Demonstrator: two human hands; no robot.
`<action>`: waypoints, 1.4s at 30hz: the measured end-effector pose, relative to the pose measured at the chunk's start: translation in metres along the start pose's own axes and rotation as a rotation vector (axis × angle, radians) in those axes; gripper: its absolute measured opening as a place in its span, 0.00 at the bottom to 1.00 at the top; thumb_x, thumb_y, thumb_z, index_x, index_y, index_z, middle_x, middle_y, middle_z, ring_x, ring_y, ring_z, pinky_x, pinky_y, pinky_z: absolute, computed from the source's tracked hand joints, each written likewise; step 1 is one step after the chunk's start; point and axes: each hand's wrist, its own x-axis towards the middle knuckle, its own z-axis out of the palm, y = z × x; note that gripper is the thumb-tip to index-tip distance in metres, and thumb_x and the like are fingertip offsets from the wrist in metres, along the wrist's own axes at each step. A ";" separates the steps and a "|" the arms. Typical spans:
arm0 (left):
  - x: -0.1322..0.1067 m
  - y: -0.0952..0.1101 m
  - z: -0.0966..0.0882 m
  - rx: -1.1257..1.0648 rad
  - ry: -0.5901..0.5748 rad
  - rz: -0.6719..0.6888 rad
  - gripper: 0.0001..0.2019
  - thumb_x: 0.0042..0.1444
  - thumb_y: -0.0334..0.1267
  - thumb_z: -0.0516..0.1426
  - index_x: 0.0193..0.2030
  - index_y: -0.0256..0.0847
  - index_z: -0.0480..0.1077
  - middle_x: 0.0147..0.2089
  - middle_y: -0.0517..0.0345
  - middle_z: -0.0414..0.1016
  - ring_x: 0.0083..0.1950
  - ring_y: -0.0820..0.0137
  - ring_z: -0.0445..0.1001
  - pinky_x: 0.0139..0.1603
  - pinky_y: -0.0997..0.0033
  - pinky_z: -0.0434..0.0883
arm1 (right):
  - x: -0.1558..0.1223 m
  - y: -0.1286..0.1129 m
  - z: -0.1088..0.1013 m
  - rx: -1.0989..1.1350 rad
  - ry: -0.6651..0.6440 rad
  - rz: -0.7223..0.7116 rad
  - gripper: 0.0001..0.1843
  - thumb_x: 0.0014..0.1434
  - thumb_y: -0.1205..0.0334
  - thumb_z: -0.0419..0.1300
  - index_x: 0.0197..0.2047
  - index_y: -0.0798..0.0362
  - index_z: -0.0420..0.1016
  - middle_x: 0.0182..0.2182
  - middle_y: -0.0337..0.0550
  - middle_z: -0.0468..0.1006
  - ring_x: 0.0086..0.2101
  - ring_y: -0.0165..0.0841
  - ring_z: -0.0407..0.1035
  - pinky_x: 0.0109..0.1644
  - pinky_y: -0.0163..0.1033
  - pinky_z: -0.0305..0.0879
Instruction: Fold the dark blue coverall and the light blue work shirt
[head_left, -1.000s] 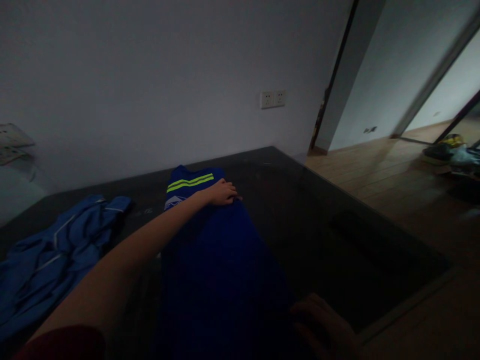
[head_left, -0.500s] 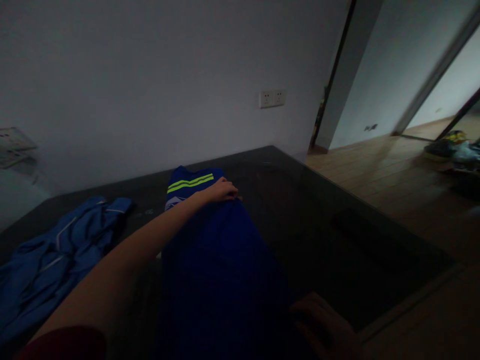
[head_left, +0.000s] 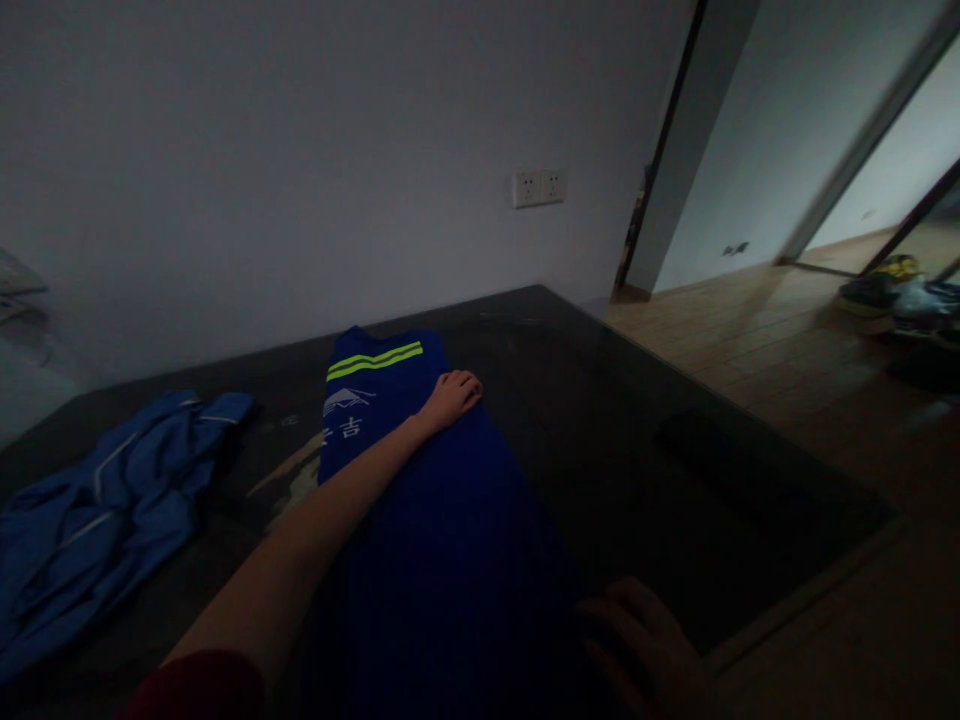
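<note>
1. The dark blue shirt (head_left: 442,540) lies lengthwise on the black table (head_left: 675,440), its yellow stripes (head_left: 375,360) at the far end. The left hand (head_left: 450,395) rests flat on the shirt's far right edge, fingers stretched out and close together, clamped on nothing. A palm that only presses can drag the cloth sideways if it slides, and that would probably bunch the fabric under the forearm.

2. The right hand (head_left: 645,650) sits at the near right edge of the shirt, low in the view and very dim. I cannot tell whether its fingers pinch the cloth or just lie on it. If they only lie there, a pull from the far end would likely shift the whole shirt.

3. The tabletop looks smooth and glossy, so the shirt may slip on it easily.

4. The room is dark, so creases in the dark cloth are hard to see and could go unnoticed.

5. A crumpled lighter blue jacket (head_left: 97,500) lies well apart on the left. A wide sweep of the left arm could catch it.
</note>
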 end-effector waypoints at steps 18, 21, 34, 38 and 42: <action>-0.087 0.120 -0.059 -0.304 -0.348 0.058 0.30 0.63 0.53 0.48 0.69 0.50 0.47 0.72 0.44 0.47 0.72 0.54 0.44 0.66 0.42 0.49 | 0.029 -0.045 -0.014 -0.146 0.010 -0.238 0.19 0.64 0.58 0.54 0.57 0.45 0.71 0.58 0.45 0.69 0.58 0.41 0.61 0.58 0.48 0.66; -0.082 0.133 -0.049 -0.280 -0.368 0.021 0.30 0.64 0.53 0.47 0.70 0.52 0.46 0.73 0.44 0.41 0.72 0.52 0.39 0.66 0.39 0.46 | 0.031 -0.037 -0.001 -0.280 -0.122 -0.239 0.21 0.62 0.55 0.56 0.58 0.45 0.70 0.60 0.46 0.68 0.60 0.46 0.58 0.60 0.57 0.60; -0.087 0.150 -0.045 -0.250 -0.028 0.063 0.25 0.63 0.42 0.50 0.67 0.48 0.53 0.70 0.49 0.51 0.72 0.60 0.45 0.69 0.45 0.43 | 0.005 -0.003 0.014 -0.390 -0.112 -0.280 0.36 0.62 0.42 0.51 0.69 0.43 0.48 0.67 0.45 0.53 0.64 0.45 0.50 0.64 0.61 0.49; -0.106 0.146 -0.082 -0.324 0.060 0.063 0.21 0.64 0.36 0.49 0.63 0.45 0.58 0.66 0.51 0.60 0.69 0.65 0.53 0.70 0.51 0.45 | 0.008 -0.001 0.004 -0.301 -0.135 -0.294 0.36 0.63 0.41 0.48 0.70 0.42 0.45 0.67 0.45 0.53 0.65 0.46 0.49 0.63 0.60 0.53; -0.152 0.129 -0.129 -0.379 0.041 -0.083 0.17 0.63 0.33 0.48 0.59 0.45 0.63 0.60 0.53 0.67 0.64 0.65 0.61 0.68 0.50 0.52 | 0.018 -0.021 -0.017 -0.151 -0.044 -0.266 0.31 0.66 0.45 0.43 0.69 0.44 0.48 0.67 0.45 0.52 0.65 0.45 0.46 0.64 0.59 0.52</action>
